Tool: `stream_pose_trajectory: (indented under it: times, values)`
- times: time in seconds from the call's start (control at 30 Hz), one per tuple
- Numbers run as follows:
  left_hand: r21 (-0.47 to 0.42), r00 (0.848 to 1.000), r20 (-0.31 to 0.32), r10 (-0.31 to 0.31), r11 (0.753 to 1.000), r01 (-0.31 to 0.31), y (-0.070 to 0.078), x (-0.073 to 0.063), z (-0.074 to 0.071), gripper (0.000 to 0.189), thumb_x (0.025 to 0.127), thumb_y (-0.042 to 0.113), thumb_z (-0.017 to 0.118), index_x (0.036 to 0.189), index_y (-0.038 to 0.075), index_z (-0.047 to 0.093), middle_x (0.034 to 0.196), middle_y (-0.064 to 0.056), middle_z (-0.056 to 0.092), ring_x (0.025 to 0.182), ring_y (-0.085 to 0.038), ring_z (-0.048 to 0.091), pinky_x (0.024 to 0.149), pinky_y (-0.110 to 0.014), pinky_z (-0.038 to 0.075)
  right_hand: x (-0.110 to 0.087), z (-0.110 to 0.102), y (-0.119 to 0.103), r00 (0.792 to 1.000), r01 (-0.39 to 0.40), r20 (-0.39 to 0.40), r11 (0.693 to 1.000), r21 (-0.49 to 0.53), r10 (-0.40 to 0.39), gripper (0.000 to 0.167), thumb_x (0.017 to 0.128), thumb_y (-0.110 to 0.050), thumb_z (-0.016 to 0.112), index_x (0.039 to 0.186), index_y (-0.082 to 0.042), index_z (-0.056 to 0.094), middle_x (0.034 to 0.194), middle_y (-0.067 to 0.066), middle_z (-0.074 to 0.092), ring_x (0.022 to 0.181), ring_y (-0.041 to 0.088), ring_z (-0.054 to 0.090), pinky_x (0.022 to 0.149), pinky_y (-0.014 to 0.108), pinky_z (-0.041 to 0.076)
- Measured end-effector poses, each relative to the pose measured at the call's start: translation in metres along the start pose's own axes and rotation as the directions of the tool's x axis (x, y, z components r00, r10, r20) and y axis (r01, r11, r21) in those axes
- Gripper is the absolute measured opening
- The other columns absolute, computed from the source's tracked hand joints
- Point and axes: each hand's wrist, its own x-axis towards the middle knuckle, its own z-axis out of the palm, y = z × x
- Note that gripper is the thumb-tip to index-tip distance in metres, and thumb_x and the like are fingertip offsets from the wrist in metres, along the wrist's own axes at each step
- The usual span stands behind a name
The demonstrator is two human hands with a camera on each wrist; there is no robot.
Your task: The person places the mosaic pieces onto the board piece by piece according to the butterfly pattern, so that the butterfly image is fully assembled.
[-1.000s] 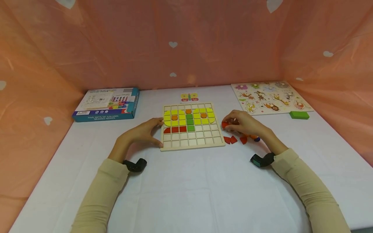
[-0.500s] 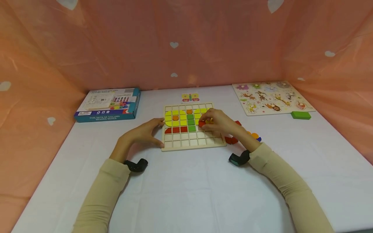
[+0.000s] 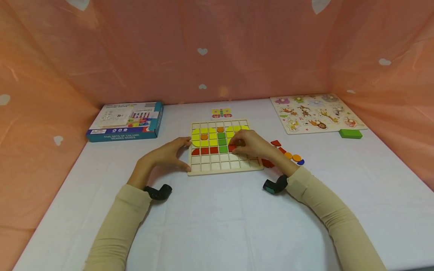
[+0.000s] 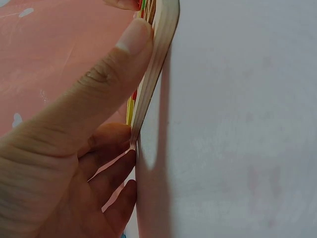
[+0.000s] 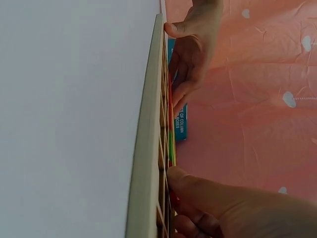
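In the head view a wooden grid board (image 3: 225, 165) lies on the white table, holding flat yellow, orange, green and red tiles. My left hand (image 3: 166, 153) rests at the board's left side, its thumb at the near corner and fingertips at the edge farther back. The left wrist view shows this thumb (image 4: 99, 79) against the wooden rim, fingers spread. My right hand (image 3: 253, 145) pinches a red square tile (image 3: 232, 148) over the cell just right of the lowest green tile (image 3: 223, 149). It covers part of the yellow tiles on the right.
Loose red tiles (image 3: 276, 143), orange round tiles (image 3: 296, 157) and a blue piece (image 3: 300, 162) lie right of the board. Behind it is a small butterfly picture (image 3: 222, 113). A boxed set (image 3: 123, 122), an animal puzzle (image 3: 310, 114) and a green block (image 3: 350, 134) stand farther out.
My right hand has carried the red tile left from the loose pieces onto the board, lowering it into a cell beside the green column. The left hand stays at the board's edge.
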Motion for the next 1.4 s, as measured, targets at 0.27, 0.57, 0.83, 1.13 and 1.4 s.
stream_pose_trajectory:
  times: [0.27,0.57,0.83,1.13,1.4]
  values:
    - [0.001,1.0,-0.001,-0.005,1.0,0.005,-0.001,0.001,0.001,0.1,0.065,0.04,0.083,0.143,0.005,0.033,0.152,-0.014,0.024,0.14,-0.032,0.018,0.114,-0.048,0.016,-0.001,0.001,0.0,1.0,0.008,0.001,1.0,-0.005,-0.008,0.026,0.08,-0.017,0.074,0.102,-0.004,0.069,0.096,0.005,0.065,0.086,0.019,0.053,0.078,0.032,0.048]
    - [-0.016,1.0,0.005,-0.028,0.999,0.028,0.0,0.003,0.001,0.099,0.066,0.04,0.083,0.144,0.007,0.032,0.153,-0.011,0.023,0.141,-0.029,0.017,0.114,-0.047,0.016,-0.019,-0.045,0.007,0.989,0.037,-0.144,0.999,0.01,-0.035,0.026,0.082,-0.009,0.071,0.105,0.0,0.067,0.098,0.013,0.065,0.085,0.022,0.056,0.078,0.039,0.051]
    - [-0.009,1.0,0.002,-0.005,1.0,0.005,-0.001,0.002,0.001,0.099,0.065,0.04,0.083,0.143,0.004,0.033,0.152,-0.014,0.023,0.14,-0.032,0.017,0.113,-0.049,0.016,-0.063,-0.073,0.044,0.987,-0.091,-0.138,0.996,-0.024,0.087,0.02,0.082,-0.003,0.07,0.102,-0.002,0.068,0.097,0.012,0.066,0.087,0.021,0.057,0.08,0.039,0.051]
    - [0.005,1.0,0.006,-0.003,1.0,0.003,0.0,0.001,0.0,0.099,0.065,0.04,0.083,0.143,0.004,0.033,0.152,-0.015,0.024,0.14,-0.033,0.017,0.113,-0.049,0.016,-0.092,-0.075,0.064,0.984,-0.178,0.016,0.984,0.019,0.177,0.029,0.08,-0.018,0.074,0.106,-0.007,0.068,0.105,0.007,0.066,0.093,0.022,0.055,0.081,0.034,0.05]
    - [0.007,1.0,0.005,-0.002,1.0,0.002,-0.003,0.003,0.001,0.099,0.065,0.042,0.083,0.143,0.005,0.034,0.152,-0.013,0.024,0.14,-0.032,0.018,0.113,-0.049,0.017,-0.094,-0.067,0.072,0.982,-0.188,0.027,0.982,-0.02,0.189,0.029,0.076,-0.016,0.077,0.101,-0.005,0.066,0.097,0.006,0.065,0.085,0.019,0.056,0.075,0.023,0.05]
